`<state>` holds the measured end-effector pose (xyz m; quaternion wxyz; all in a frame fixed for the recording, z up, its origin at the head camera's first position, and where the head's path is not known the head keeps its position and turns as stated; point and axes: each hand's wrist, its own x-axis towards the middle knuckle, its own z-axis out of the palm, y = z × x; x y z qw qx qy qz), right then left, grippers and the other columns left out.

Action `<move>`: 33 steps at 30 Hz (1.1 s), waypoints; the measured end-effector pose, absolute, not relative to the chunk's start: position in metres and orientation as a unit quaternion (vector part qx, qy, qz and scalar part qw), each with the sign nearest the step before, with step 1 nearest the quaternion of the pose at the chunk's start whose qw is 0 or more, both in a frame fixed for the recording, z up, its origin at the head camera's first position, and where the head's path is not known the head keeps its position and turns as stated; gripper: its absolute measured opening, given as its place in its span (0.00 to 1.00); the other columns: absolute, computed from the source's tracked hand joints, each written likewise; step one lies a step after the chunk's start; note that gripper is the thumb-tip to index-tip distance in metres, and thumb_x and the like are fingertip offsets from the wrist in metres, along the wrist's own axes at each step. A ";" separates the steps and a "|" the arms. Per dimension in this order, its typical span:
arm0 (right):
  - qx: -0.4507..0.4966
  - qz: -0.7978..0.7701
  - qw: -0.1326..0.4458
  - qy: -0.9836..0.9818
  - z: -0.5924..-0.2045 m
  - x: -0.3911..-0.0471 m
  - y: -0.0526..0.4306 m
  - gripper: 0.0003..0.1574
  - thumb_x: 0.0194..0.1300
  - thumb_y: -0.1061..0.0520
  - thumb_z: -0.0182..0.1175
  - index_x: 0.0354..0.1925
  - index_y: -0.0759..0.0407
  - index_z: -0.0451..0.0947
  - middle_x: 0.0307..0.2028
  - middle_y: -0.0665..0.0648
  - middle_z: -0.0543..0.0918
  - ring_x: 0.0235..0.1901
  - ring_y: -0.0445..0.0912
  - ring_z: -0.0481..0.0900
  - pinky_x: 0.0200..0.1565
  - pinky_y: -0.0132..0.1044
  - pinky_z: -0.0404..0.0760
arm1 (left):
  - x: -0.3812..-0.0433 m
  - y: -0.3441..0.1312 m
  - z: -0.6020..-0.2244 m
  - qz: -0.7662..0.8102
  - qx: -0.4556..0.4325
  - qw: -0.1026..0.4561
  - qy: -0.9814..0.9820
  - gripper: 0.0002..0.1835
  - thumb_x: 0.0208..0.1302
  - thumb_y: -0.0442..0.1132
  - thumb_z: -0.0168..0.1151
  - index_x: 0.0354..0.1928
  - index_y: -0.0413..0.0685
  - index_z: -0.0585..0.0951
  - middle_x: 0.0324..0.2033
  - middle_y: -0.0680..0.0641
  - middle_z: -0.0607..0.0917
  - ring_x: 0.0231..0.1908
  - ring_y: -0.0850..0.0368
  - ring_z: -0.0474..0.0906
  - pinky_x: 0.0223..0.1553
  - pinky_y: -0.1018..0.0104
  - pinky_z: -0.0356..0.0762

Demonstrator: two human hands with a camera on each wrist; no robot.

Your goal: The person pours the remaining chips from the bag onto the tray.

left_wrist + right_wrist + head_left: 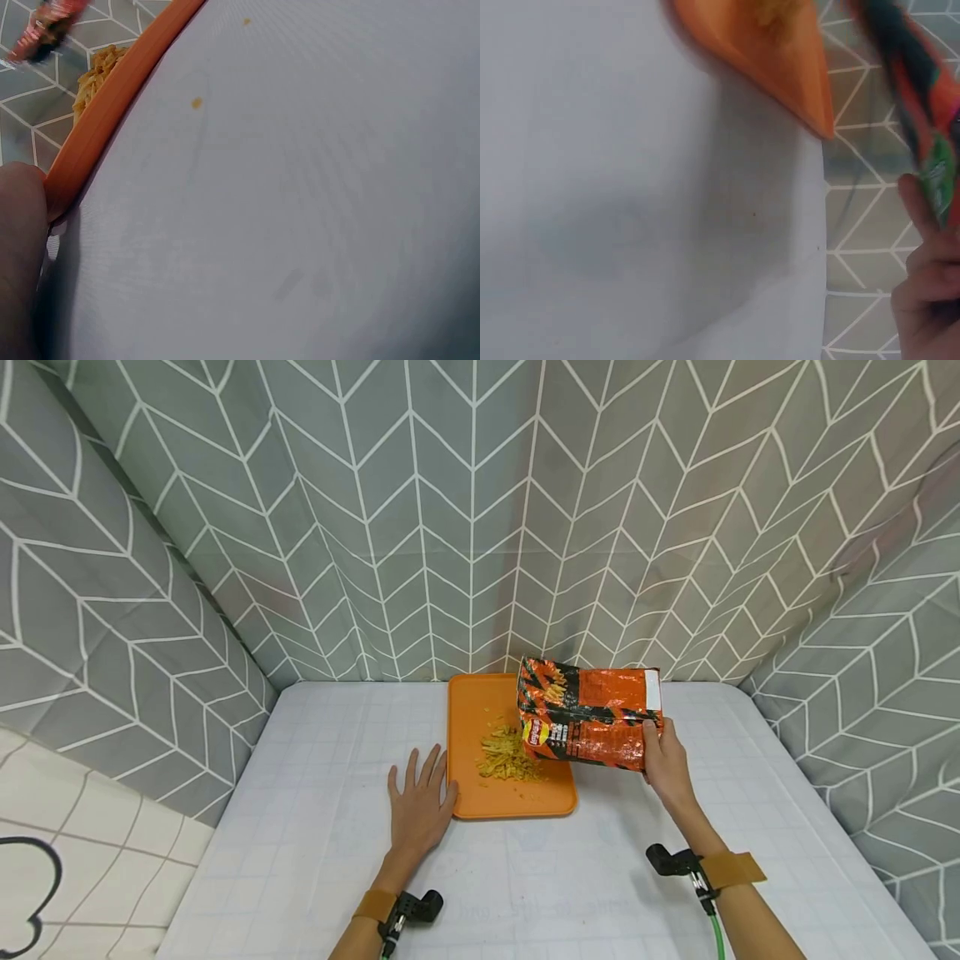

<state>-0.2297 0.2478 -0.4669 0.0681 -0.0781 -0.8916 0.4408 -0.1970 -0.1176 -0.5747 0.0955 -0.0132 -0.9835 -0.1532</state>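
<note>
My right hand (pixel 666 762) grips the bottom end of a red-orange and black snack bag (pixel 600 714), tipped on its side over an orange tray (pixel 461 735). The bag's other end hangs above a pile of yellow snack sticks (pixel 506 756) on the tray. In the right wrist view, fingers (pixel 922 277) curl around the bag (pixel 945 105). My left hand (pixel 422 806) lies with fingers spread at the tray's left edge, its thumb touching the rim. The left wrist view shows that rim (pixel 112 112) up close beside part of the hand (pixel 19 240).
A white table (pixel 337 760) extends around the tray. Small yellow crumbs (pixel 196 103) lie on the table near the tray. Grey patterned curtains (pixel 472 527) rise behind and at both sides of the table.
</note>
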 end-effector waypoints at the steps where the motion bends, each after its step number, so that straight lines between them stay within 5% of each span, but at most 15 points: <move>1: -0.074 0.431 0.073 -0.896 -0.467 -0.230 0.248 0.34 0.84 0.41 0.31 0.62 0.69 0.59 0.26 0.59 0.74 0.16 0.41 0.69 0.17 0.34 0.72 | -0.197 -0.118 -0.575 -0.152 -0.013 0.098 -0.983 0.34 0.77 0.59 0.46 0.80 0.57 0.62 0.81 0.52 0.61 0.82 0.42 0.50 0.80 0.33 0.43; 33: -0.067 0.455 0.052 -0.886 -0.462 -0.228 0.247 0.35 0.83 0.38 0.31 0.63 0.69 0.58 0.22 0.54 0.72 0.11 0.41 0.67 0.15 0.33 0.71 | -0.197 -0.117 -0.572 -0.160 -0.013 0.102 -0.982 0.33 0.77 0.58 0.47 0.79 0.56 0.63 0.81 0.51 0.62 0.82 0.41 0.51 0.80 0.32 0.43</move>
